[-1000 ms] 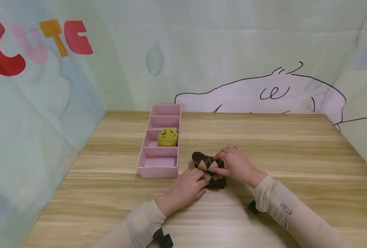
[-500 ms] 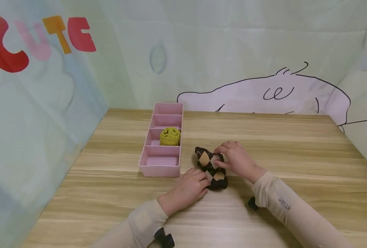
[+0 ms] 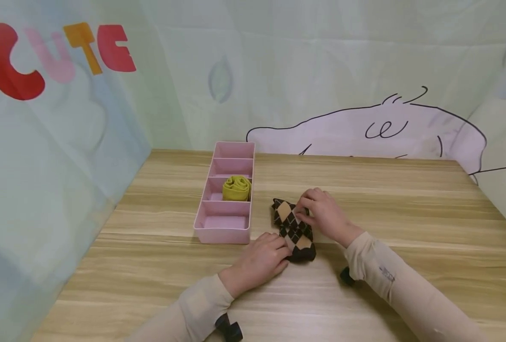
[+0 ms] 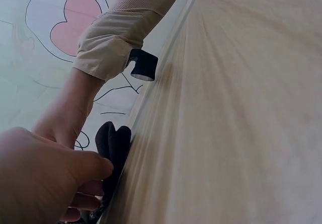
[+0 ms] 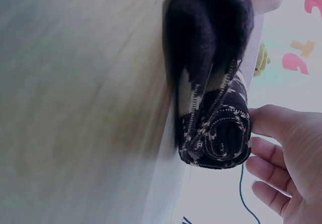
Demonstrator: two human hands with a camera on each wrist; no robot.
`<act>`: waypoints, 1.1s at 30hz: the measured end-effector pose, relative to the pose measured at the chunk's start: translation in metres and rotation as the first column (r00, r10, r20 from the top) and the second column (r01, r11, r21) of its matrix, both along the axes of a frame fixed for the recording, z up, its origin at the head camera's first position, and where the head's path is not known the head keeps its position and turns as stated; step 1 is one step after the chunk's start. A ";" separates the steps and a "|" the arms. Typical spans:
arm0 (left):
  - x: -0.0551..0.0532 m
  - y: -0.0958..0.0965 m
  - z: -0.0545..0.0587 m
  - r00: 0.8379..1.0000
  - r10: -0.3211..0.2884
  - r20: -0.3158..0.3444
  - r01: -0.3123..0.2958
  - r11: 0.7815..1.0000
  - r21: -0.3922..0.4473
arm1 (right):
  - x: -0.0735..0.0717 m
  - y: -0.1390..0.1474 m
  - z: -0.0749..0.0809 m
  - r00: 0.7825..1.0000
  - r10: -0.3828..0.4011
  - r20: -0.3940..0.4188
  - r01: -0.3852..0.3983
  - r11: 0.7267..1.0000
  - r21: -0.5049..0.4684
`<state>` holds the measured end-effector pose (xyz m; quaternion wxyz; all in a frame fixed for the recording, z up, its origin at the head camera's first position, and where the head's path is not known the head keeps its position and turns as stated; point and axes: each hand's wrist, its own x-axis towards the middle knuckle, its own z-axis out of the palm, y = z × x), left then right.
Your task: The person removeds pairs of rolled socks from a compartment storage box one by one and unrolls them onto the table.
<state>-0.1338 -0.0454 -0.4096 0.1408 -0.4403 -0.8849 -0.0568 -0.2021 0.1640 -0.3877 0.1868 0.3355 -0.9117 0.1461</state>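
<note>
A dark argyle sock (image 3: 295, 227) with tan and grey diamonds lies on the table, its far part wound into a roll (image 5: 221, 138). My right hand (image 3: 323, 214) holds the roll from its far right side, thumb and fingers at its edge. At the near end, my left hand (image 3: 259, 261) grips the sock, the thumb over the black fabric (image 4: 118, 143) in the left wrist view. My left fingers cover part of the sock. Left of both hands stands a pink divided box (image 3: 222, 236), with a rolled mustard-yellow sock (image 3: 237, 188) in its second compartment from the front.
The wooden table (image 3: 385, 190) extends around the hands, its far edge against a printed cloth backdrop (image 3: 321, 61). The box's near right corner is close to my left hand. Black wrist mounts (image 3: 229, 327) hang below the sleeves.
The sock's far part has turned and shifted away, and more of its diamond pattern shows flat between the hands. My right hand has moved slightly away from me; the left stays at the near end.
</note>
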 end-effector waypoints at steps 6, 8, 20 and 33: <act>0.000 0.000 0.000 1.000 0.004 0.014 -0.003 1.000 -0.008 | -0.003 0.000 0.002 0.999 -0.005 0.036 0.005 1.000 0.022; 0.000 0.000 -0.001 1.000 0.003 0.021 -0.003 1.000 -0.006 | -0.003 0.000 0.002 0.999 -0.012 0.044 0.010 0.999 0.038; -0.001 0.000 -0.003 0.999 0.000 0.042 0.000 1.000 0.015 | -0.004 0.003 0.002 0.977 -0.151 0.152 0.117 0.971 0.210; -0.002 -0.001 -0.003 0.999 -0.004 0.051 0.001 0.999 0.052 | -0.006 0.004 -0.001 0.968 -0.181 0.175 0.144 0.968 0.206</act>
